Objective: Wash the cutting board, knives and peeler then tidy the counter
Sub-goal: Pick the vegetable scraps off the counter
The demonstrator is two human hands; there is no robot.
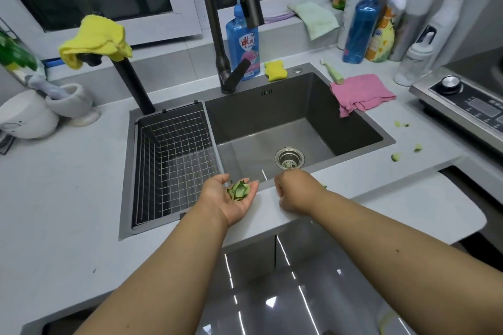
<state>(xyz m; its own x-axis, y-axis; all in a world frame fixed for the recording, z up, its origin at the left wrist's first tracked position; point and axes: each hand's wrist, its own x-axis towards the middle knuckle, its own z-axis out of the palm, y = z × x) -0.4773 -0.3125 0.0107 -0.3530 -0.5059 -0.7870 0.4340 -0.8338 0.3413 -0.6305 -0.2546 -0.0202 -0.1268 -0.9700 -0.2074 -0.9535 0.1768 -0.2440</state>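
Both hands are hovering over the near rim of the sink (299, 128). Palm up, the left hand (231, 196) is cupping green peel scraps (239, 190) in relaxed fingers. Knuckles up, the right hand (295, 192) is curling its fingers under, hiding whatever they may be pinching. Right of the sink, more scraps (396, 156) are lying on the counter (68, 185); no board, knives or peeler are showing.

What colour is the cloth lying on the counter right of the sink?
Pink. The cloth lies crumpled by the sink's back right corner, seen plainly in the head view.
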